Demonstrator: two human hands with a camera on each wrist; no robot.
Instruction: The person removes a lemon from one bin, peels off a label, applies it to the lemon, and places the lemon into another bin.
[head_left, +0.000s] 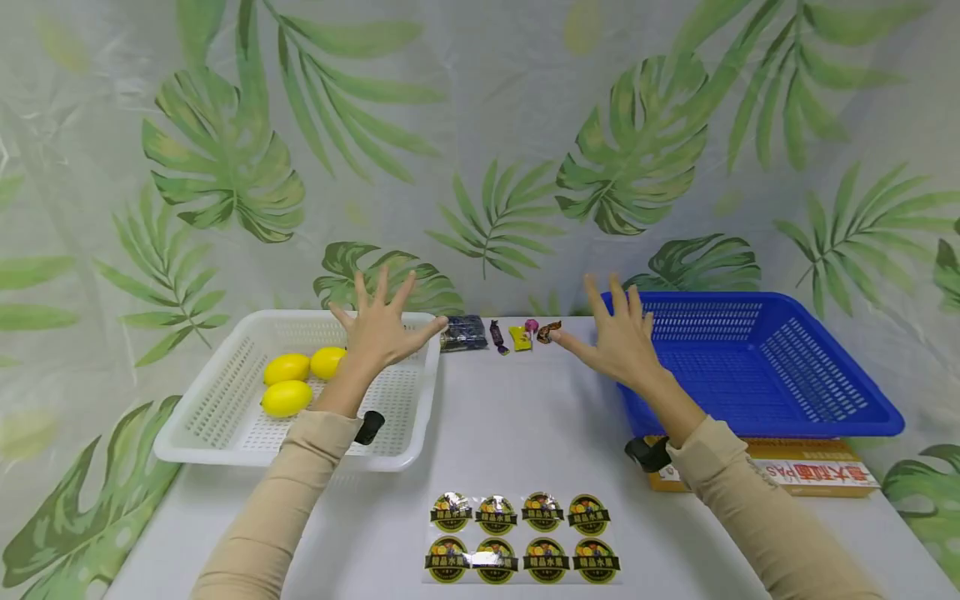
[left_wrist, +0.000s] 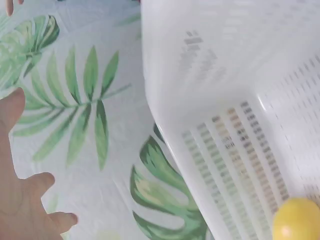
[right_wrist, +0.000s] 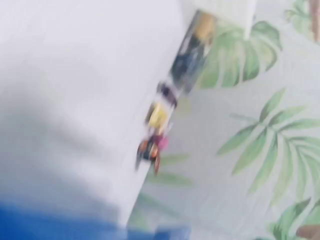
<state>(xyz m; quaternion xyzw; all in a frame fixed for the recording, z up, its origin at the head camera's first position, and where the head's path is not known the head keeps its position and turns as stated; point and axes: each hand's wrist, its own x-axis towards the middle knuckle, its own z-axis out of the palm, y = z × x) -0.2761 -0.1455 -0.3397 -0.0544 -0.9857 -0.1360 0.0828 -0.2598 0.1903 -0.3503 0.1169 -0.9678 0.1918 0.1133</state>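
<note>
My left hand [head_left: 381, 332] is held up over the white plastic basket [head_left: 168, 425], its fingers spread wide and holding nothing. Three lemons [head_left: 287, 399] lie in that basket, one partly hidden behind my left wrist. On the other side, my right hand [head_left: 622, 346] is raised beside the left edge of the blue plastic basket [head_left: 757, 367], also with spread fingers and nothing in it. Its thumb overlaps a brown-wrapped candy [head_left: 551, 330] in the head view. In the left wrist view, fingers [left_wrist: 37, 185] show at the left, apart from the basket.
Along the table's back edge lie a dark packet [head_left: 465, 333], a purple-wrapped candy [head_left: 497, 335], a yellow candy [head_left: 519, 337] and a pink lollipop [head_left: 532, 326]. A sheet of round fruit stickers [head_left: 521, 537] lies in front. The blue basket rests on an orange carton [head_left: 813, 467].
</note>
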